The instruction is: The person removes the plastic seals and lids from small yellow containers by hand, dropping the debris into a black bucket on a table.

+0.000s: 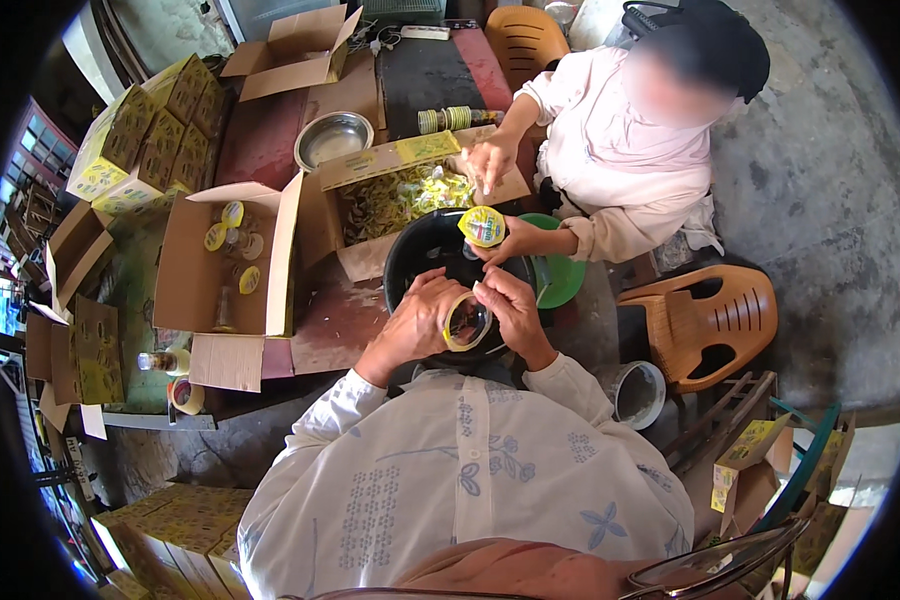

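The left hand (415,325) and right hand (515,315) were both closed around 1 small yellow-rimmed jar (467,322), held between them just above the near rim of the black basin (410,255), mouth facing up. Neither hand was nearer; each gripped a side. Across the desk (335,320), a co-worker's hand (510,240) held 1 yellow-lidded jar (483,226). 1 open carton (195,270) at left showed about 4 jars.

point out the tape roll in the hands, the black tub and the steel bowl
tape roll (467,322), head view, on its clear side
black tub (422,250), head view, on its inner wall
steel bowl (333,138), head view, on its inside
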`<state>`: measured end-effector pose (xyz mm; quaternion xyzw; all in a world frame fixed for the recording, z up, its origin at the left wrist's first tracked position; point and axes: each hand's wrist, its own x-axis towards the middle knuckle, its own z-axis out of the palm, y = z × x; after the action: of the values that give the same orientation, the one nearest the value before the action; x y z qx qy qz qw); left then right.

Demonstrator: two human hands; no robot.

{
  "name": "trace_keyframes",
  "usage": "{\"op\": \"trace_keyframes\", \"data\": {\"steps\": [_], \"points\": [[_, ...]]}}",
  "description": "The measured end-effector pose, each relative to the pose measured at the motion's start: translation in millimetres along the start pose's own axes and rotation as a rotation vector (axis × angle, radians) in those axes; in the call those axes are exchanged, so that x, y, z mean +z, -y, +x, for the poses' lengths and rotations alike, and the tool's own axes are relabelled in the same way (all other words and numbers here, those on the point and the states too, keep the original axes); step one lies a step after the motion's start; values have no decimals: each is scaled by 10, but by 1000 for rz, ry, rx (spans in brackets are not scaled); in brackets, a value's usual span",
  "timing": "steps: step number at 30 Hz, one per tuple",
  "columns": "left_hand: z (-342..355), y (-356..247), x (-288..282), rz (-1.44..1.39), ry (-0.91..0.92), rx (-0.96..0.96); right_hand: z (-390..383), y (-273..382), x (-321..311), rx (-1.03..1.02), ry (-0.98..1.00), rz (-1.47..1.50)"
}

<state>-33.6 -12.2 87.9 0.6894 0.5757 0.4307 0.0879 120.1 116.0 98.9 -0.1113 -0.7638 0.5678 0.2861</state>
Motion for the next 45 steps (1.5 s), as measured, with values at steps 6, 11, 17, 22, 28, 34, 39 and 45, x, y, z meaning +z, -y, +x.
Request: {"op": "trace_keyframes", "data": {"steps": [6,11,17,22,28,34,39,45], "points": [[-41,-77,76,95,-30,-10,-107,-44,126,122,-188,219],[-110,-42,76,103,-22,-22,-170,-112,64,256,-130,156],[-205,105,77,-335,6,-269,-393,-237,-461,388,-247,90],[-235,175,46,-394,-50,-372,-907,-779,-912,591,-555,8],[-248,261,155,-450,-90,-392,-1641,-2130,-599,591,-366,-563],[-252,227,184,-398,-71,-423,-1673,-2622,-298,733,-428,-811],[-230,97,131,-465,-41,-417,-1710,-2898,-255,855,-500,-807],[-178,-51,-2,-304,-40,-419,-1752,-3094,-246,679,-592,-653]]}}
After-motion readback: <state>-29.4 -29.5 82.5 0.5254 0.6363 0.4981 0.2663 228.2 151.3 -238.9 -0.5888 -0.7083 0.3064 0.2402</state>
